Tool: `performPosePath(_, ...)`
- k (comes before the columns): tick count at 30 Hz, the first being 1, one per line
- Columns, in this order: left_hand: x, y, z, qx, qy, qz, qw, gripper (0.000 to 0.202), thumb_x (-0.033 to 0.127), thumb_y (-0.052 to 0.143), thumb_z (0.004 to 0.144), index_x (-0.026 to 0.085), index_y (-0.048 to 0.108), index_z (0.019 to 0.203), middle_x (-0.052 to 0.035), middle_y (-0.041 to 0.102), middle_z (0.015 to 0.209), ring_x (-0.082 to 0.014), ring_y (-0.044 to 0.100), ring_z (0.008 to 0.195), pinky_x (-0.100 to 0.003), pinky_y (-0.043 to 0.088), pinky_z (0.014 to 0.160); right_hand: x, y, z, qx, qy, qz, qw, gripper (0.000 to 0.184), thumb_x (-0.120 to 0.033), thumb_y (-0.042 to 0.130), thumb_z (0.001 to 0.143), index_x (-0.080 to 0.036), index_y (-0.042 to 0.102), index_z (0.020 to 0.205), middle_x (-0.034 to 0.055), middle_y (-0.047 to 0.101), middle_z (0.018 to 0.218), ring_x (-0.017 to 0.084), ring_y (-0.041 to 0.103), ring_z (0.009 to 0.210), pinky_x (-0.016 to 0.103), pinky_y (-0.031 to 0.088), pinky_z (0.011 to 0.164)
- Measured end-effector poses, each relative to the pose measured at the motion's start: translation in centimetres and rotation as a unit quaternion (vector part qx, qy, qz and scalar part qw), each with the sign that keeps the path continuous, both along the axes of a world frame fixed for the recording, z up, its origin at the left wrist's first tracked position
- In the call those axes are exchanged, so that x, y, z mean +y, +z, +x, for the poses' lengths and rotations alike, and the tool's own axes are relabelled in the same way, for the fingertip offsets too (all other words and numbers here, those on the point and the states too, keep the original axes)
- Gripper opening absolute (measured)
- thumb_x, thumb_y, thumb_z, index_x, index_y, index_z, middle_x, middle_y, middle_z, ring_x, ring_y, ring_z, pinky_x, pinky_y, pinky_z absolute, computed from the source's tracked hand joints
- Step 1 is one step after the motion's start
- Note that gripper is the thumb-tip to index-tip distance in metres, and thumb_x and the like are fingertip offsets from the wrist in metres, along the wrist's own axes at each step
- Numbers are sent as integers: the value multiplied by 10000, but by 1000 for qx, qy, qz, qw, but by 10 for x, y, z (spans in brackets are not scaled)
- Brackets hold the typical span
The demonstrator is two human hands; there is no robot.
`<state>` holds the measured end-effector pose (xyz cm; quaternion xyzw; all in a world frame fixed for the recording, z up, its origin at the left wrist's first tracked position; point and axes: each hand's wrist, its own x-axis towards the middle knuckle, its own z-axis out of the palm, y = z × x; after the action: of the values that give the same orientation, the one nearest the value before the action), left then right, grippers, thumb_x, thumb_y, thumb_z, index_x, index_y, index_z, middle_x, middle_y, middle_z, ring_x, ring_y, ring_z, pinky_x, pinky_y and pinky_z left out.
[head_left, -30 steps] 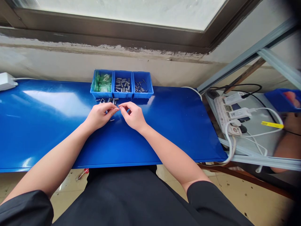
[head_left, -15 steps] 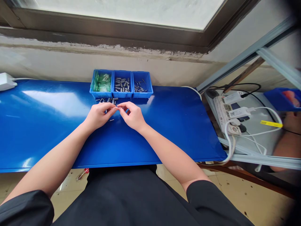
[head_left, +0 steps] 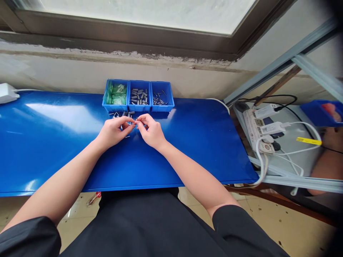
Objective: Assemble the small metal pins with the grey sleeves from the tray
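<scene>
My left hand (head_left: 115, 129) and my right hand (head_left: 152, 132) meet fingertip to fingertip above the blue table (head_left: 150, 167). A small, thin metal piece (head_left: 137, 118) shows at the right fingertips, which are pinched on it; its kind is too small to tell. The left fingers are curled in a pinch, and what they hold, if anything, is hidden. Loose grey metal cylinders and thin pins (head_left: 130, 113) lie just beyond and under my left hand. One thin pin (head_left: 127, 136) rests on the table below the left fingers.
Three joined blue bins stand at the wall: one with green bags (head_left: 119, 99), one with grey cylinders (head_left: 139, 96), one with thin metal pins (head_left: 160, 101). On the right, a metal frame (head_left: 316, 71) surrounds a power strip (head_left: 253, 130) with chargers and cables. A white box (head_left: 7, 92) sits at far left.
My fingertips have shifted slightly: the left thumb has dropped away from the left index finger a little, and a thin metal piece now shows at the right fingertips. The bins have not moved.
</scene>
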<state>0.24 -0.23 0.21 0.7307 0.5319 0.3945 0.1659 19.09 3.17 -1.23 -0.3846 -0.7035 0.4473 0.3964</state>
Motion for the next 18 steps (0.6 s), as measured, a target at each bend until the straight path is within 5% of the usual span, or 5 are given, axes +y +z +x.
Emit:
performPosePath(3,0,-1,0,-9,-15,11,1000,263,432,714,907,208,785,1023,40,619,599,-58,501,530,-180,437,584,-2,2,0,16,10,-20,1000,212,-407,508,1007,-199,513,1051,8,746,847,124,723,740,237,506,706)
performPosePath(8,1,-5,1,-32,-18,25,999,251,410,732,889,191,768,1005,46,609,592,-52,505,534,-162,439,577,-5,6,1,6,35,-28,999,232,-433,507,1010,-207,483,1049,-63,600,636,78,486,506,223,388,576)
performPosePath(18,1,-6,0,7,16,7,1000,335,480,620,956,190,776,1018,7,690,666,-69,555,555,-177,461,600,-4,6,0,19,59,-48,997,294,-492,520,993,-200,537,1027,17,738,906,128,704,777,243,510,728)
